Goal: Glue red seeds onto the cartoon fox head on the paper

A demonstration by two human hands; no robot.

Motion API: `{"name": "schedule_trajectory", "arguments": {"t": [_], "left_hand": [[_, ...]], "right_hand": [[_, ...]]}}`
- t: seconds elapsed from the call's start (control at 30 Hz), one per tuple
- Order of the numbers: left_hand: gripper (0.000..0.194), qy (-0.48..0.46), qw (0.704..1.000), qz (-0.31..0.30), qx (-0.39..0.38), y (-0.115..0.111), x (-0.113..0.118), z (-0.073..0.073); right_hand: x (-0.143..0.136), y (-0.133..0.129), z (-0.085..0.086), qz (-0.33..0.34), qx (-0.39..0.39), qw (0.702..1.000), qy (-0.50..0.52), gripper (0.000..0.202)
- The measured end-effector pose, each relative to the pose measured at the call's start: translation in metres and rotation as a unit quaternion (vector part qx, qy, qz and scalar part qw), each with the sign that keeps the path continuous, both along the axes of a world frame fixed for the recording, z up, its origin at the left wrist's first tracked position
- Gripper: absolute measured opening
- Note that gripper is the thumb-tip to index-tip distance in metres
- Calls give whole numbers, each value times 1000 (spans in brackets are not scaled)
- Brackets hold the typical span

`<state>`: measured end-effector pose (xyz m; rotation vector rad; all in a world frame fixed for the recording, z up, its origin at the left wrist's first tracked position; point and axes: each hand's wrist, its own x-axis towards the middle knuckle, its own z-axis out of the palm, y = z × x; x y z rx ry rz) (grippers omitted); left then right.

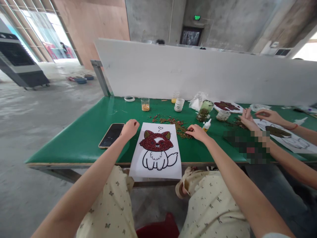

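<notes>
A white paper sheet (136, 165) with a printed cartoon fox lies before me, its lower edge past the table edge. Dark red beans fill most of the fox's head (151, 142); green ones fill its ears, while body and tail are bare outline. Beside the sheet's upper left corner my left hand (130, 129) is closed, its fingertips curled; their contents are hidden. A black-screened phone (112, 135) lies by that wrist. To the right, my right hand (196, 133) pinches at scattered green beans (182, 130). A small white-tipped glue bottle (206, 125) stands just behind it.
Along the back stand a cup of corn kernels (145, 105), a clear cup (179, 105) and a tipped jar of green beans (204, 111). A white partition (198, 72) closes the far side. At right, a co-worker's hands (250, 120) hover near another drawing (294, 142).
</notes>
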<state>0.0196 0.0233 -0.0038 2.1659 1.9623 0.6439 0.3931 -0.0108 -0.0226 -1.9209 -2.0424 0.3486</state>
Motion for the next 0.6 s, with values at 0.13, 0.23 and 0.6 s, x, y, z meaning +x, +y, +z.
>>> {"name": "schedule_trajectory", "arguments": {"t": [0.13, 0.23, 0.6], "left_hand": [[34, 1, 1000, -3, -20, -2, -1, 0], [39, -9, 1000, -2, -28, -2, -1, 0], [21, -36, 997, 4, -63, -5, -3, 0]], "right_hand": [[-5, 2, 2, 5, 7, 1000, -8, 6], [-6, 3, 4, 0, 32, 999, -18, 7], [4, 1, 7, 9, 84, 996, -11, 23]]}}
